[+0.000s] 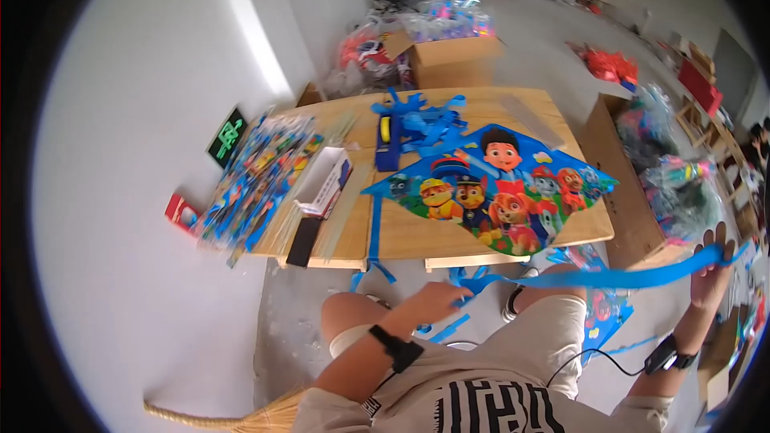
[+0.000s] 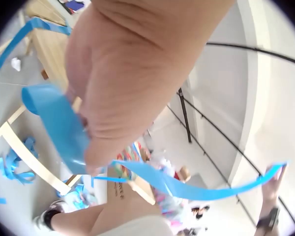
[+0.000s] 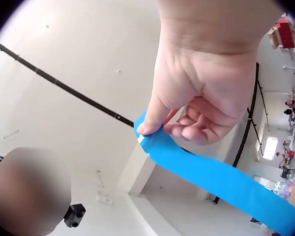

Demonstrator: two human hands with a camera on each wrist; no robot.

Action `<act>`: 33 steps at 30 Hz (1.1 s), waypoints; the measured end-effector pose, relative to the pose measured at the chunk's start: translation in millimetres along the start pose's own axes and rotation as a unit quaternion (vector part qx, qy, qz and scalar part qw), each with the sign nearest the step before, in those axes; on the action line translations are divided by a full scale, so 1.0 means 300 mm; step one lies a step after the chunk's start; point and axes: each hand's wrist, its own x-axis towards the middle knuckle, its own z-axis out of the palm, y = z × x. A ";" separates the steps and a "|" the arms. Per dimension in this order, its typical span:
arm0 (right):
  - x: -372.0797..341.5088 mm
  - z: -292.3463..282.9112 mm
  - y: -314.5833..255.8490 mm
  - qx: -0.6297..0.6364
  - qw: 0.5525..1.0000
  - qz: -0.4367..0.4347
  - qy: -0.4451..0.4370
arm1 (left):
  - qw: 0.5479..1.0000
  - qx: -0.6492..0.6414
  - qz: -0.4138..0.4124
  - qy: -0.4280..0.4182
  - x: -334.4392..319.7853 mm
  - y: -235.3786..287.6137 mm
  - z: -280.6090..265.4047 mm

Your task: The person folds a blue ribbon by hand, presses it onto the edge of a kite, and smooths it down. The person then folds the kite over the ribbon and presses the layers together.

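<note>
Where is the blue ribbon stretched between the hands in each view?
Head: blue ribbon, lower centre toward right edge.
Left wrist: blue ribbon, below centre toward right edge.
Right wrist: blue ribbon, centre to lower-right corner.
Shared landmark: right hand.

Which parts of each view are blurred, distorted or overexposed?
Head view: dark fisheye rim, motion-smeared colourful pile at left; left wrist: smeared blue ribbon beside the left hand, darkened corners; right wrist: washed-out window, person's head blurred featureless.

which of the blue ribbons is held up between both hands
The long ribbon running from left hand to right hand; the blue heap rests on the table, other pieces on the floor.
</note>
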 end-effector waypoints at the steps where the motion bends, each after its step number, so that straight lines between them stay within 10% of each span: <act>1: 0.026 0.129 -0.002 -0.186 0.926 -0.055 0.324 | 0.984 0.174 -0.034 -0.029 0.043 0.065 0.052; 4: 0.191 0.332 0.024 -0.393 0.916 -0.015 0.073 | 0.965 0.252 -0.010 0.076 -0.004 0.113 0.108; 6: 0.126 0.389 0.156 -0.307 0.894 -0.118 0.304 | 0.977 0.086 0.102 0.165 -0.019 0.165 0.092; 8: 0.249 0.460 0.130 -0.147 0.977 0.077 -0.133 | 0.948 -0.077 0.215 0.223 -0.082 0.340 -0.030; 9: 0.266 0.528 0.192 -0.131 0.976 0.084 -0.152 | 0.917 -0.114 0.279 0.259 -0.123 0.414 -0.079; 11: 0.228 0.591 0.296 -0.414 0.907 0.069 -0.044 | 0.852 -0.175 0.369 0.328 -0.197 0.535 -0.141; 14: 0.214 0.646 0.397 -0.492 0.847 0.202 -0.007 | 0.826 -0.229 0.364 0.364 -0.272 0.620 -0.175; 17: 0.246 0.650 0.480 -0.492 0.850 0.173 -0.068 | 0.772 -0.247 0.352 0.469 -0.197 0.603 -0.143; 19: 0.267 0.642 0.493 -0.466 0.855 0.194 -0.118 | 0.768 -0.399 0.311 0.392 -0.185 0.576 -0.153; 26: 0.295 0.566 0.521 -0.531 0.788 0.308 0.052 | 0.681 -0.426 0.342 0.487 -0.159 0.592 -0.174; 33: 0.358 0.643 0.613 -0.312 0.889 0.323 0.092 | 0.673 -0.425 0.329 0.509 -0.189 0.570 -0.193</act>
